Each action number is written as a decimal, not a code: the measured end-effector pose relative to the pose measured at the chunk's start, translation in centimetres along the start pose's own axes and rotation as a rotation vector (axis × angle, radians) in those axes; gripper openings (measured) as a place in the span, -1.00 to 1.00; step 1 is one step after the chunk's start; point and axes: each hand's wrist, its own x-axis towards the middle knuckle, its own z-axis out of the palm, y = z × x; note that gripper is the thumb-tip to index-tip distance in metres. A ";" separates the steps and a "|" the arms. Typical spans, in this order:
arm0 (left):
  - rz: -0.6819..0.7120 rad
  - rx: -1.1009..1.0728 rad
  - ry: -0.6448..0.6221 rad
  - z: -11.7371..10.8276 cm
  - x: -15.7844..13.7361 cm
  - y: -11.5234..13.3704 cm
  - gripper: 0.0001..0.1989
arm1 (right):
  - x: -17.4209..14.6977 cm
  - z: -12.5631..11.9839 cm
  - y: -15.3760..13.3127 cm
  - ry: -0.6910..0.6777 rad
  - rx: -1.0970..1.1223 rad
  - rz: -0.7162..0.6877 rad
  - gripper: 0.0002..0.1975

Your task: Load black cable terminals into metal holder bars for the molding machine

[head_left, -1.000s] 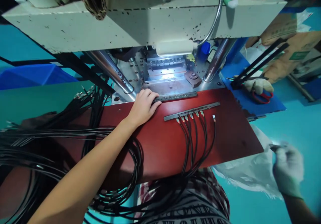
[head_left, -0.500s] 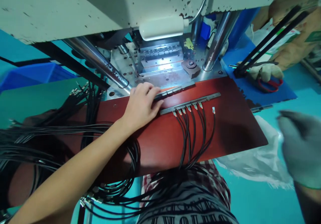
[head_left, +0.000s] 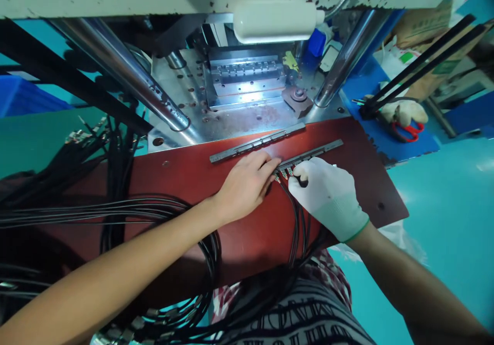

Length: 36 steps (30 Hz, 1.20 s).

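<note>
My bare left hand (head_left: 247, 185) is closed with thumb and fingertips at the left end of the nearer slotted metal strip (head_left: 330, 145). My right hand (head_left: 330, 195), in a white glove, pinches at the row of connector ends along that strip; its fingers hide most of what they hold, apparently a black cable's end. A few metal connector ends (head_left: 285, 173) show between my hands, seated against the strip. Their black cables (head_left: 295, 226) run down toward my lap. A second slotted strip (head_left: 258, 143) lies behind, untouched, on the red-brown board (head_left: 247, 247).
Behind the board stands a press with a metal die (head_left: 249, 85), steel posts (head_left: 345, 62) and a white cylindrical lamp (head_left: 274, 23). Bundled black cables (head_left: 116, 180) lie at left. On the blue surface at right are red-handled scissors (head_left: 409, 131) and a glove (head_left: 405, 112).
My left hand moved right from the rear strip to the nearer strip's left end. My gloved right hand came in from the far right and closed at the connectors. The view shifted slightly.
</note>
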 end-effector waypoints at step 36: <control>-0.129 0.081 -0.097 0.8 4.5 2.7 -0.71 | -2.3 -1.1 6.7 -0.099 1.219 0.455 -0.73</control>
